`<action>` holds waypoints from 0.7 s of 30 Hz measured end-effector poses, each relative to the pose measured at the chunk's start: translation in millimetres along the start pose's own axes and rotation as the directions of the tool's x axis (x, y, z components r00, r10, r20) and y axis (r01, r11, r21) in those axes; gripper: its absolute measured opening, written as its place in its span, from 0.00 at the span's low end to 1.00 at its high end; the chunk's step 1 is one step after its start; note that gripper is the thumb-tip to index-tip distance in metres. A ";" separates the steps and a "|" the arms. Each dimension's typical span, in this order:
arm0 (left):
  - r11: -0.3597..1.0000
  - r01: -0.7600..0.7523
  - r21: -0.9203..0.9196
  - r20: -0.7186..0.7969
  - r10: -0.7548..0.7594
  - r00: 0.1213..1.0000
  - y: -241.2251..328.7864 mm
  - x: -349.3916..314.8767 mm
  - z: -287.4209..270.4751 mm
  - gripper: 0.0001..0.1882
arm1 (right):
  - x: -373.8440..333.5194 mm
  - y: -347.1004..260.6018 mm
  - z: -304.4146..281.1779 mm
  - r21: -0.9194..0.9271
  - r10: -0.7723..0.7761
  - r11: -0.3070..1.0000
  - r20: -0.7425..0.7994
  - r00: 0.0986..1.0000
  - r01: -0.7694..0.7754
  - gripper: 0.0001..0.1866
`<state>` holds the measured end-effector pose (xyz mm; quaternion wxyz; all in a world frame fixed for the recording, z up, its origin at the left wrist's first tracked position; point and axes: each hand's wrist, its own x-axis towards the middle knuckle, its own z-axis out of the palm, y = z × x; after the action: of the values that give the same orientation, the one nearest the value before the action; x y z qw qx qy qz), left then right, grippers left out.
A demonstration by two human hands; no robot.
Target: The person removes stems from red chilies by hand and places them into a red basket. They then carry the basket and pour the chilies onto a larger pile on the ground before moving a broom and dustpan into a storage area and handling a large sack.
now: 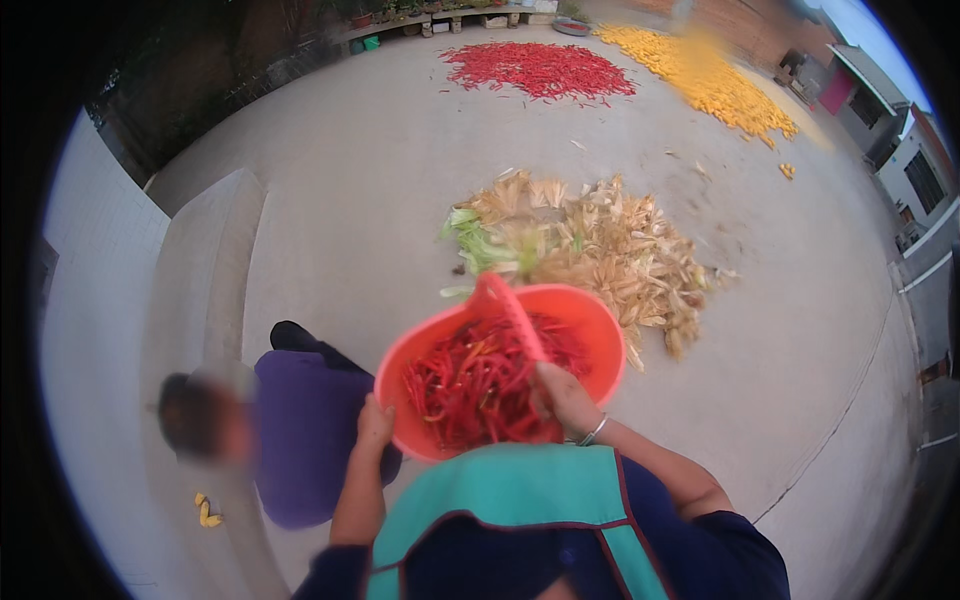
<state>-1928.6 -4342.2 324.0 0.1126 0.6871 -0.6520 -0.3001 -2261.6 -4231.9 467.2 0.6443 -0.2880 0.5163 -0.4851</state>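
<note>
A red-orange plastic basket (602,325) is held in front of my teal apron, its mouth facing up. Long red chili peppers (465,385) fill much of it. My left hand (375,422) grips the basket's left rim, with the fingers partly hidden behind the wall. The fingers of my right hand (565,400), with a bracelet at the wrist, close around the near end of the arched basket handle (513,312). Just beyond the basket, a heap of dry corn husks (625,245) lies on the concrete, with some green leaves at its left side.
A person in purple (305,430) sits at the left by a low concrete ledge (205,260). Small yellow pieces (207,511) lie near them. Farther off are a spread of red chilies (540,70), a long heap of yellow corn (735,95) and a basin (572,27).
</note>
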 end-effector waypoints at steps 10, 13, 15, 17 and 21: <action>0.979 0.120 -0.163 -0.128 -0.142 0.982 -11.8 153.2 -27.8 0.18 | 260.7 -70.3 15.6 -0.123 0.105 0.989 0.193 0.976 -0.082 0.18; 0.977 0.148 -0.154 -0.114 -0.167 0.979 -25.1 236.1 -29.7 0.19 | 355.6 -85.9 29.7 -0.129 0.167 0.981 0.204 0.964 -0.143 0.19; 0.983 0.140 -0.119 -0.151 -0.157 0.976 -26.3 298.0 -36.9 0.18 | 416.2 -102.3 40.2 -0.138 0.179 0.979 0.205 0.962 -0.152 0.19; 0.990 0.130 -0.054 -0.227 -0.139 0.964 -23.0 357.9 -47.5 0.16 | 463.2 -117.8 51.5 -0.127 0.185 0.978 0.192 0.964 -0.163 0.19; 0.973 0.106 -0.204 -0.138 -0.136 0.981 8.4 452.9 -91.9 0.16 | 543.0 -152.4 71.1 -0.124 0.068 0.991 0.191 0.979 -0.045 0.19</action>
<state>-1897.9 -4801.3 281.3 0.2101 0.7319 -0.5659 -0.3160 -2246.5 -4797.5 412.0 0.6870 -0.3574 0.4866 -0.4043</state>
